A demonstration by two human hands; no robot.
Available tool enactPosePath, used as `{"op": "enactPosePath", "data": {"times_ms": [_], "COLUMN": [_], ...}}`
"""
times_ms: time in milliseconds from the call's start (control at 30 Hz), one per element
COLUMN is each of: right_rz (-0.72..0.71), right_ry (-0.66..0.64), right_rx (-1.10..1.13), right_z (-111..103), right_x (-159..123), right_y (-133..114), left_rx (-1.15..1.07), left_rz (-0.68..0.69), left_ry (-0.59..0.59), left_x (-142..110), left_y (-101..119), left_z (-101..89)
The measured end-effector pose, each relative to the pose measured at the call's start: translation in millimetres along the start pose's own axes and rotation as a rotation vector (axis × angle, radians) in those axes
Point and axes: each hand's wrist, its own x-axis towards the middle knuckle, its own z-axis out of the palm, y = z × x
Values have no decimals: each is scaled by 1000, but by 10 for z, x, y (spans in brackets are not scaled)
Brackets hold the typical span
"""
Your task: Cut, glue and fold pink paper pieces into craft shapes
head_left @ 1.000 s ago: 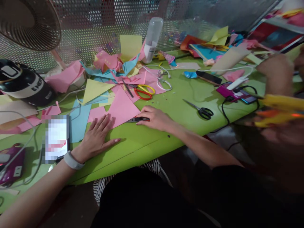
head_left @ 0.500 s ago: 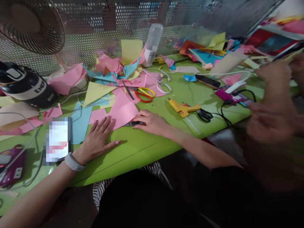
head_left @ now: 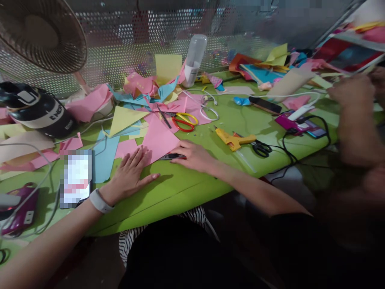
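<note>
Where the green table [head_left: 168, 192] is most heavily littered with paper, one pink sheet [head_left: 158, 138], pointed at its far end, lies flat and serves here as the centre of the dial, twelve being the far side. Left hand [head_left: 129, 176], at seven o'clock: bare, palm down, fingers stretched and thumb wide, fingertips resting on the sheet; white band [head_left: 100, 200] at the wrist. Right hand [head_left: 197, 156], at four: fingers and thumb closed around a dark tool with red on it [head_left: 173, 157], set along the near edge of the sheet; its exact kind cannot be told. Scissors with red and yellow handles [head_left: 184, 122], at two: blades parted, lying on paper. Yellow triangular paper [head_left: 124, 120], at ten; light blue sheet [head_left: 105, 158], at eight; phone with a blurred-out screen [head_left: 76, 176], farther along eight. Yellow glue gun [head_left: 234, 139], at three, on its side; beyond it, black-handled scissors [head_left: 262, 149], partly covered. Clear bottle [head_left: 195, 60], at one, inverted and leaning slightly, whitish contents at its lower end. Black flask [head_left: 42, 108], between nine and ten, tilted; fan [head_left: 42, 38], between ten and eleven. Another person's forearm [head_left: 357, 108], between two and three, well apart from both hands.
</note>
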Motion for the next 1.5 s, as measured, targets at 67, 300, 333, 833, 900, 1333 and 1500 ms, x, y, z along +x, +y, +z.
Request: {"op": "enactPosePath", "data": {"times_ms": [67,300,333,833,900,1333,1500], "right_rz": [-8,-38,-43,-92,-101,-47,-68], "right_ry": [16,49,43,8,-6,-63,-79], "right_rx": [12,21,22,28,33,70,82], "right_z": [7,47,53,49,55,35,8], "right_x": [-26,-45,-34,-3,28,118,94], "right_y": [47,65,51,-8,-40,-132,-112], "left_rx": [-3,19,23,18,15,3,45], "left_rz": [-10,-8,-10,-27,-22,-9,-5], "left_ry": [27,9,3,7,18,37,31], "left_x": [-5,-205,-218,-218,-219,-221,-223], "left_y": [-7,-96,-91,-63,-67,-51,-56], "left_z": [-11,-48,-48,-10,-4,-36,-13]}}
